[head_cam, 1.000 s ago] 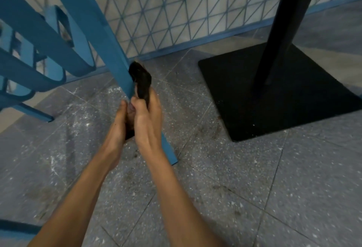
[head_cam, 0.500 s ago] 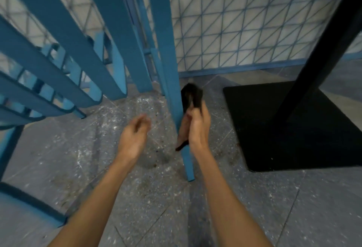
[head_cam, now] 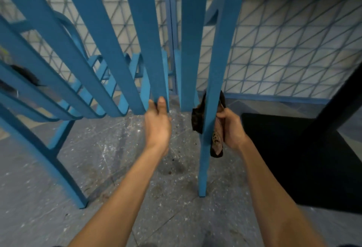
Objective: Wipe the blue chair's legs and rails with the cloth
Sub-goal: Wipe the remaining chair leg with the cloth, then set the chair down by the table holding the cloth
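Observation:
The blue chair [head_cam: 109,55] fills the upper left, its curved slats sweeping down toward me. One straight blue leg [head_cam: 210,121] runs down the middle right to the floor. A dark cloth [head_cam: 216,143] is wrapped around that leg, showing on both sides of it. My right hand [head_cam: 230,127] grips the cloth against the leg from the right. My left hand [head_cam: 157,123] holds the lower end of a chair slat [head_cam: 154,66], thumb on its front face.
A black square table base [head_cam: 305,160] with a slanting black post [head_cam: 337,107] sits on the floor at right. A blue lattice fence [head_cam: 290,51] closes the back. Another blue leg [head_cam: 64,170] lands on the speckled grey tile at lower left.
My left hand let go near the cloth, moved left and up, and took hold of the slat end. My right hand kept the cloth on the leg. The view tilted upward.

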A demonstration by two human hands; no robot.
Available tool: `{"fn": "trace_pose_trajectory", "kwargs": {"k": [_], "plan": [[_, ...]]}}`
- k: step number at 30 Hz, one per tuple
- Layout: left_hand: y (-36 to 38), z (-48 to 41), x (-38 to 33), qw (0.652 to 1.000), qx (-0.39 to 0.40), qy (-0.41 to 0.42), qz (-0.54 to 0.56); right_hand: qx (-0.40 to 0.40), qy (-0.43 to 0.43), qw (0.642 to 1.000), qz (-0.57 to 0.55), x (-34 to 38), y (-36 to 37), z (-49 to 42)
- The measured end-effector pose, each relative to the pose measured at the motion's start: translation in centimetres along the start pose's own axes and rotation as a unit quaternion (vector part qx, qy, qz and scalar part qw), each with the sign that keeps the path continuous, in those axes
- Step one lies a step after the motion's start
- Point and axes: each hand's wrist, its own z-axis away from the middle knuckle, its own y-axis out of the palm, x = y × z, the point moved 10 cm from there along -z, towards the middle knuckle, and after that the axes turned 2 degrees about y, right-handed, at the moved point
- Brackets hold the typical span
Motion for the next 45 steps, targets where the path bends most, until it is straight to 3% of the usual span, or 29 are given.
{"fn": "trace_pose_trajectory", "kwargs": {"k": [7,18,26,32,37,41,45], "plan": [[0.9,2.0,0.8,0.998,-0.064,0.007,0.003,0.003,-0.042,0.999,0.034,0.7,-0.2,4.0],[2.2,1.5,0.9,0.998,-0.012,-0.012,0.059,-0.122,-0.116,0.985,0.046,2.0,-0.6,6.5],[3.1,0.3,1.3,0.996,0.024,-0.042,0.08,-0.118,-0.088,0.986,0.076,2.9,-1.0,5.4],[2.5,1.2,2.4,0.998,-0.02,-0.041,0.05,-0.076,-0.022,0.994,0.074,2.7,-2.5,5.4],[2.4,3.4,3.7,0.985,-0.042,-0.168,0.013,-0.173,0.04,0.983,0.053,4.2,-3.8,6.8],[2.9,4.8,4.8,0.953,0.028,-0.293,-0.077,-0.263,0.077,0.962,0.015,6.1,-4.1,8.4],[3.8,6.6,2.0,0.933,0.097,-0.326,-0.114,-0.344,0.084,0.935,0.009,8.4,-3.9,11.4]]}}
